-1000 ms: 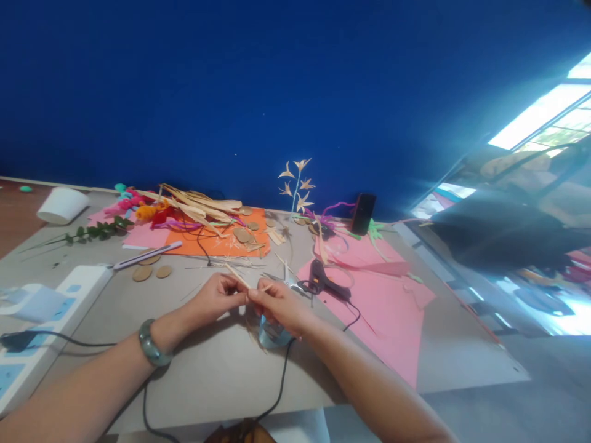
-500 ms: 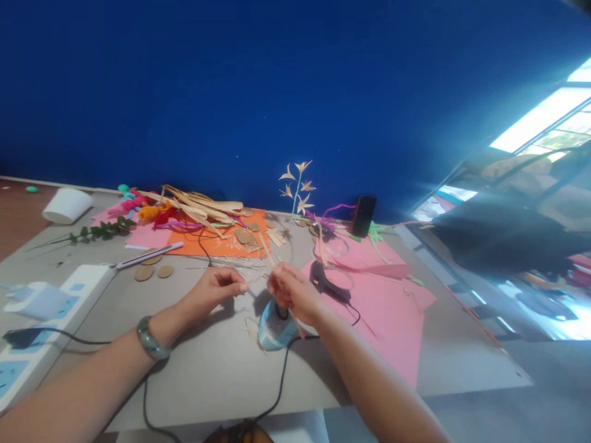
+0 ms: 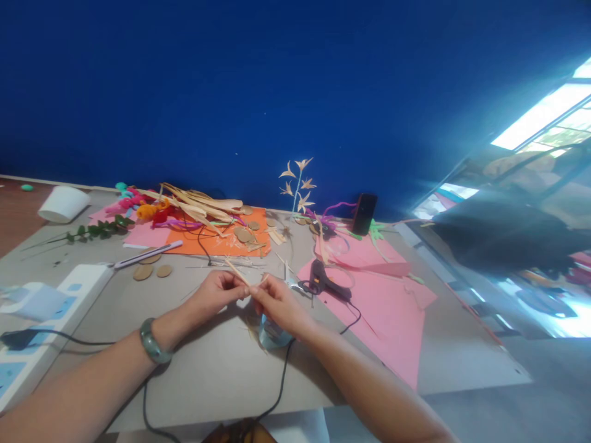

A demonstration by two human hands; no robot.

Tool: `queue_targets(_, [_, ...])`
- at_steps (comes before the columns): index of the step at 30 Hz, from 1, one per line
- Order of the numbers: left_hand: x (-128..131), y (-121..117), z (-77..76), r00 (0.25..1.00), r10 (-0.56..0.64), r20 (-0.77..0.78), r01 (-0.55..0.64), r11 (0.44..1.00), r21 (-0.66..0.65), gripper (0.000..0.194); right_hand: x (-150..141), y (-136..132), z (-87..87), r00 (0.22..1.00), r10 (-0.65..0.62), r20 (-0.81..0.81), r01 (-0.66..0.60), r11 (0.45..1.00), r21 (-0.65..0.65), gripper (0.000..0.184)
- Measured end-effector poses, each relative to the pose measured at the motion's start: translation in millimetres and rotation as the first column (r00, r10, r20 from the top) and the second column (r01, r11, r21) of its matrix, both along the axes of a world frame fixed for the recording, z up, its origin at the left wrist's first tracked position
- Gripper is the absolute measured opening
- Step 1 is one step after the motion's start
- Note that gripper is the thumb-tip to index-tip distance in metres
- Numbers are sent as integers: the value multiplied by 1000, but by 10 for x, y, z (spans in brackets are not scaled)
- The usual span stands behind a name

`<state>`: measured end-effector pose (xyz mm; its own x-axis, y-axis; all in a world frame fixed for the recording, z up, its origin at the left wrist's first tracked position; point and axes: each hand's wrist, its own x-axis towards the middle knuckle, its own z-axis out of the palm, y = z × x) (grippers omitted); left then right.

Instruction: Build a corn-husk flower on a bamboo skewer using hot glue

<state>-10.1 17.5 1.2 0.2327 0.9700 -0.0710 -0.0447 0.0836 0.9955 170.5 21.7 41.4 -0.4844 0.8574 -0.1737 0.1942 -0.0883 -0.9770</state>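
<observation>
My left hand (image 3: 222, 293) and my right hand (image 3: 274, 303) meet over the front middle of the table, fingertips nearly touching. Both are closed in a pinch on a thin straw-coloured strip (image 3: 237, 271), whose free end slants up and left. Just beyond my right hand lies a pair of scissors (image 3: 295, 284) with dark handles, blades pointing away. Under my right hand is a light-blue object (image 3: 272, 337), partly covered, its kind unclear. To the right, a black glue gun (image 3: 329, 284) rests on pink sheets.
Behind stand pale dried-leaf flowers (image 3: 302, 184) on a blue stem and a dark phone (image 3: 364, 214). Dried strips (image 3: 198, 203) lie on an orange sheet (image 3: 194, 245). A power strip (image 3: 87, 289), white cup (image 3: 64, 204) and leafy sprig (image 3: 101, 230) are left. A black cable (image 3: 282, 375) crosses the front.
My right hand has moved left and down to meet my left hand, and the strip is now pinched between them. The scissors now show on the table beyond my right hand.
</observation>
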Motion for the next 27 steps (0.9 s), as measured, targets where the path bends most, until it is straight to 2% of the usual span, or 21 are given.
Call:
queue_targets(2, [1,-6,-3,1000,-9,-4,9,1000,-1,25,-9,-4,-21,1000,-13,-20,12,999,-31,34])
queue_targets(5, [-1,-24,38,1000,-19,-6,19,1000,3,25,-2,-1,-27,996,-20,-91,6,988,-152,36])
queue_targets(9, [1,-44,124,999,-53,6,53,999,15,23,29,23,-16,979,-12,-205,-56,946,-321,38])
queue_targets(14, [-3,-51,162,997,-75,-14,76,997,32,23,52,49,-2,965,-12,-263,-110,890,-443,39])
queue_targets(20, [-30,-45,152,999,-48,-5,48,998,37,20,71,60,87,952,17,-306,-174,852,-493,42])
queue_targets(27, [-42,-37,201,1000,-18,10,18,1000,21,20,162,117,133,920,26,-390,-228,846,-482,40])
